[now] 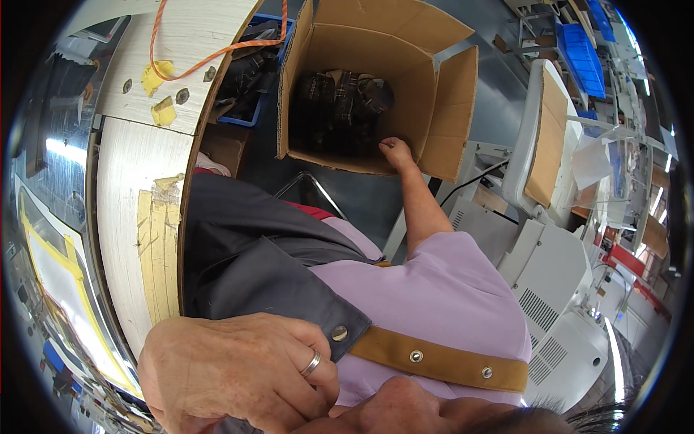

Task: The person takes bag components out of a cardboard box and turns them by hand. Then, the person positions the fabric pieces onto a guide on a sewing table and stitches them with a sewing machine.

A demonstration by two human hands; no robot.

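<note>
- Right hand (pixel 396 153) first: it's out at the near edge of the cardboard box (pixel 369 52), fingers curled in, and whether anything sits between them I cannot tell.
- Just beyond that hand, down inside the box, lies a heap of dark items (pixel 343 101), some with a shiny look (shadow swallows the finer detail); the hand appears apart from them.
- The box stands with its flaps spread, one of them jutting out to the right of the right hand.
- Now the left hand (pixel 238 365), big and close to the camera, back of the hand turned to us, fingers bent, a silver ring (pixel 311 363) on one; its palm is hidden, so I cannot tell what it grips, if anything.
- Just beyond the left hand, the grey apron (pixel 242 289) drapes across the body, and a brown strap (pixel 448 365) runs off to this hand's right.
- Farther beyond the left hand stretches the pale worktop (pixel 134 155), yellow tape (pixel 157 246) stuck along it and an orange cord (pixel 238 47) looping over its far end.
- Left of the right hand, beside the box, a blue bin (pixel 249 121) holds more dark pieces.
- Right of the right hand, a light grey machine (pixel 549 264) shows its vents.
</note>
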